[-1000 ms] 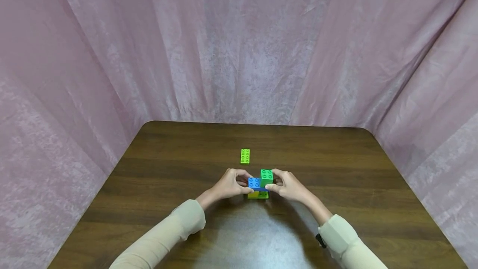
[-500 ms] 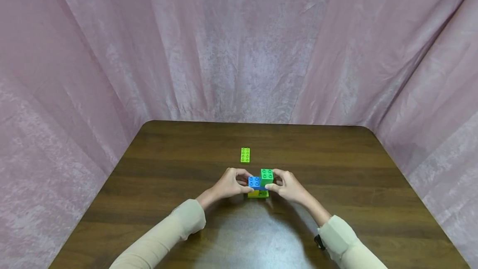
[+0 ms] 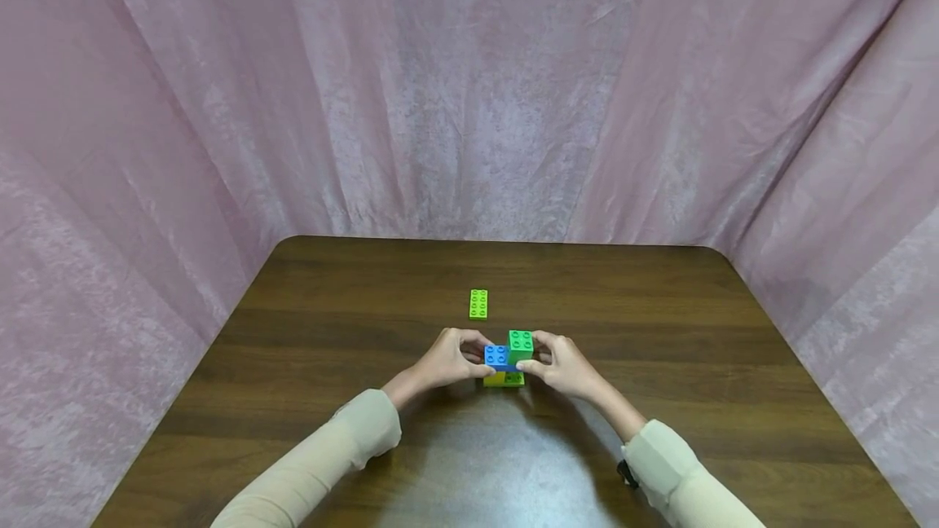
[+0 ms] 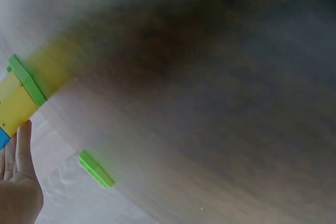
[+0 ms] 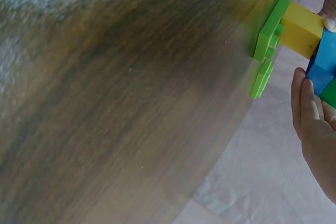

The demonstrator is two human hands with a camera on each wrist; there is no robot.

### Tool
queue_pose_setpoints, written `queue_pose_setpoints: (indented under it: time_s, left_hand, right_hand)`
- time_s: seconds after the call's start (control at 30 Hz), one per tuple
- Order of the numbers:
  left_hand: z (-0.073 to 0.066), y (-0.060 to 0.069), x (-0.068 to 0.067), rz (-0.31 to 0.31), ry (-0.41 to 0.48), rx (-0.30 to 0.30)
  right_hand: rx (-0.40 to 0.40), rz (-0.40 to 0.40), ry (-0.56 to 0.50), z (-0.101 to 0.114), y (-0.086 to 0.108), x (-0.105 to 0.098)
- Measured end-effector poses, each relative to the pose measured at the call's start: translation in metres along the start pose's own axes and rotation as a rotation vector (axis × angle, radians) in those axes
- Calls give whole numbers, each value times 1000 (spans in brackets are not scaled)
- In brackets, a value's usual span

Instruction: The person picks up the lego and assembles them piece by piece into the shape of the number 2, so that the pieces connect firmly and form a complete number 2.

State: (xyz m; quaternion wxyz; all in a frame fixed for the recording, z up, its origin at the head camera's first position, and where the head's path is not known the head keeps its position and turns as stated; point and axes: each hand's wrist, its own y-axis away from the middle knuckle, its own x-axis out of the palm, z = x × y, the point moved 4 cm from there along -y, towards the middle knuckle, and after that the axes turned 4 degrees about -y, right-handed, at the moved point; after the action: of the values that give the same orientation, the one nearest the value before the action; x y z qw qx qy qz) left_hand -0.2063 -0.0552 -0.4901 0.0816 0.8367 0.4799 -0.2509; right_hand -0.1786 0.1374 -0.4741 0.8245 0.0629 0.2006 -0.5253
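Note:
A stack of toy building bricks stands on the table between my two hands. At its bottom lies a light green plate (image 3: pixel 515 380), with a yellow brick (image 5: pixel 302 29) on the plate's left part. A blue brick (image 3: pixel 495 354) lies across the top, overhanging to the right. On the blue brick's right end sits a green brick (image 3: pixel 521 344). My left hand (image 3: pixel 447 359) pinches the blue brick's left end between thumb and fingers, a fingertip also against the yellow brick. My right hand (image 3: pixel 563 365) pinches the blue brick's right end, below the green brick. Some fingers are hidden behind the bricks.
A separate light green plate (image 3: pixel 478 305) with studs up lies on the brown wooden table (image 3: pixel 352 300), beyond the stack. Pink curtains (image 3: pixel 469 88) hang behind the table and at both sides.
Both hands keep their hold on the stack and its bricks look unchanged. The whole head view has shifted very slightly.

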Motion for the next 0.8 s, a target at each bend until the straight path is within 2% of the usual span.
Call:
queue_pose_setpoints:
  time_s: [0.27,0.57,0.8]
  left_hand:
    - [-1,-1,-1,-14,10,4]
    - [-2,-2,-1,-9,4,7]
    - [2,1,1,-5,-5,-3]
  right_hand:
    - [-55,-37,80,3,0,-1]
    - [-139,-32,188,8,2,1]
    - [-128,-34,281,8,5,4]
